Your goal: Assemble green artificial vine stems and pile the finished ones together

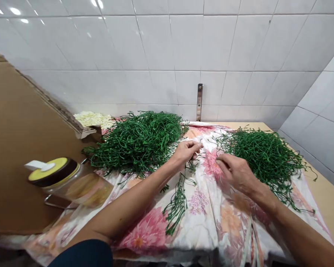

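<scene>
My left hand (186, 151) is closed in a pinch, with thin stem ends showing at its fingertips. Directly below it, a small loose bunch of thin green stems (178, 204) lies on the floral cloth (197, 226). A short way to the right, my right hand (235, 170) has its thumb and forefinger pressed together above a pink printed flower. What is between those fingers is too small to make out. A large heap of green stems (144, 139) rises beyond my left forearm. Another heap of green stems (267, 157) sits just right of my right hand.
A cardboard box (22, 148) stands at the left. Before it, a clear jar (86, 189) with a yellow and brown lid leans tilted. Small pale yellow pieces (93, 119) are piled at the back left. A metal strip (199, 102) is fixed to the tiled wall (156, 44).
</scene>
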The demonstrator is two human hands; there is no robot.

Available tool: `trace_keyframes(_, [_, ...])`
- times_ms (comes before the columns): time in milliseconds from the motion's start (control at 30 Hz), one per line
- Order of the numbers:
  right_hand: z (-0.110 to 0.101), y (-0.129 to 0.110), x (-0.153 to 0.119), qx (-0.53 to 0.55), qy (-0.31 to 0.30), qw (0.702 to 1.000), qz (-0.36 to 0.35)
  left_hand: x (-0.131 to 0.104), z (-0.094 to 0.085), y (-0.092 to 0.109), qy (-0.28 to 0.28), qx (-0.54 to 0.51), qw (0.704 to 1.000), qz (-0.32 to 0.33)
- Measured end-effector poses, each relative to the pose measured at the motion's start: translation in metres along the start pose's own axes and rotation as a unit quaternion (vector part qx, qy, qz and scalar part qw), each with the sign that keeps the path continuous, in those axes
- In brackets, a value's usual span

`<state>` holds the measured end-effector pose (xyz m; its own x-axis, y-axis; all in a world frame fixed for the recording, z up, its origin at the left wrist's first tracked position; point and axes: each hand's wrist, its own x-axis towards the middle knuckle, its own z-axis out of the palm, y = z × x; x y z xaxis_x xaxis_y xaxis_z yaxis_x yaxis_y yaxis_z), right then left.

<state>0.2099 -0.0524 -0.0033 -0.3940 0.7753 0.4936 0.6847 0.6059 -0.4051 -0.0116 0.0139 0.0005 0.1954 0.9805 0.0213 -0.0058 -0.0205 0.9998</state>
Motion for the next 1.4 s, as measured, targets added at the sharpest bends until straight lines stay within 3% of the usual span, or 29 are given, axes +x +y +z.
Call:
trace_keyframes(100, [-0.017, 0.025, 0.004, -0.12, 0.098, 0.987, 0.034, -0.007, 0.007, 0.007, -0.035, -0.029, 0.999, -0.031])
trace_keyframes(200, [-0.034, 0.033, 0.006, -0.211, 0.19, 0.958, 0.041, -0.013, 0.013, 0.012, -0.058, -0.077, 0.993, -0.067])
trace_keyframes(300, [-0.037, 0.016, 0.006, -0.144, 0.243, 0.959, 0.009, -0.018, 0.018, 0.014, -0.06, -0.113, 0.988, -0.089])
trace_keyframes(367, [-0.03, -0.003, 0.003, -0.026, 0.205, 0.978, 0.001, -0.022, 0.022, 0.015, -0.042, -0.128, 0.987, -0.082])
trace_keyframes(433, [-0.017, -0.019, 0.0, 0.08, 0.103, 0.991, 0.018, -0.026, 0.027, 0.015, -0.022, -0.149, 0.987, -0.062])
trace_keyframes(533, [0.004, -0.028, -0.003, 0.124, 0.042, 0.99, 0.048, -0.033, 0.032, 0.014, -0.028, -0.172, 0.984, -0.039])
trace_keyframes(633, [0.013, -0.023, -0.003, 0.168, 0.034, 0.98, 0.105, -0.037, 0.036, 0.013, -0.052, -0.178, 0.982, -0.032])
trace_keyframes(800, [0.009, -0.016, 0.0, 0.218, 0.031, 0.96, 0.173, -0.04, 0.037, 0.011, -0.078, -0.179, 0.98, -0.026])
trace_keyframes(967, [0.01, -0.013, 0.001, 0.241, 0.011, 0.946, 0.219, -0.044, 0.037, 0.014, -0.123, -0.122, 0.984, 0.04])
trace_keyframes(1200, [0.016, -0.008, 0.0, 0.235, -0.011, 0.96, 0.15, -0.045, 0.038, 0.012, -0.149, -0.058, 0.977, 0.143])
trace_keyframes(1400, [0.014, -0.01, 0.0, 0.13, 0.047, 0.988, 0.063, -0.05, 0.031, 0.017, -0.112, 0.13, 0.967, 0.186])
